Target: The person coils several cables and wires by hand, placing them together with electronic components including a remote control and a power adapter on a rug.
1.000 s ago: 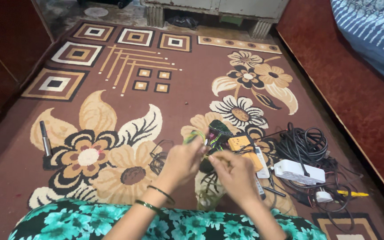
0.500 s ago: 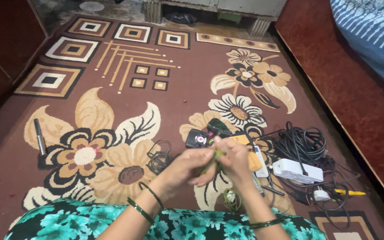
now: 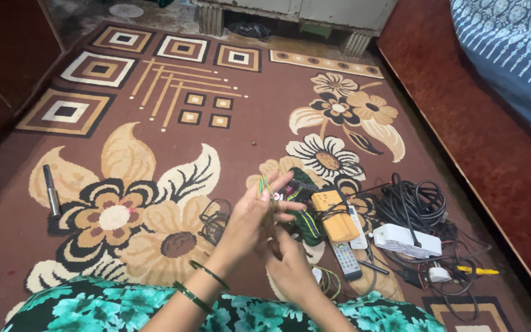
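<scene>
2 hands meet over the carpet (image 3: 155, 104), and a thin green wire runs between them. The left hand (image 3: 254, 216) pinches the upper end: a small loop of the green wire (image 3: 263, 185) stands up past its fingertips. The right hand (image 3: 290, 267) sits lower and nearer the body, fingers curled toward the wire's lower part; whether it truly grips the strand there I cannot tell, since the left hand hides the contact. The wire's long axis runs roughly up and down in the head view, from the loop down toward the right hand. More green wire lies coiled on the carpet just right of the right wrist.

Just right of the hands lie a yellow box (image 3: 334, 216), a remote control (image 3: 345, 258), a white adapter (image 3: 408, 240) and a tangle of black cables (image 3: 416, 200). Well to the left lies a dark pen-like tool (image 3: 50, 189).
</scene>
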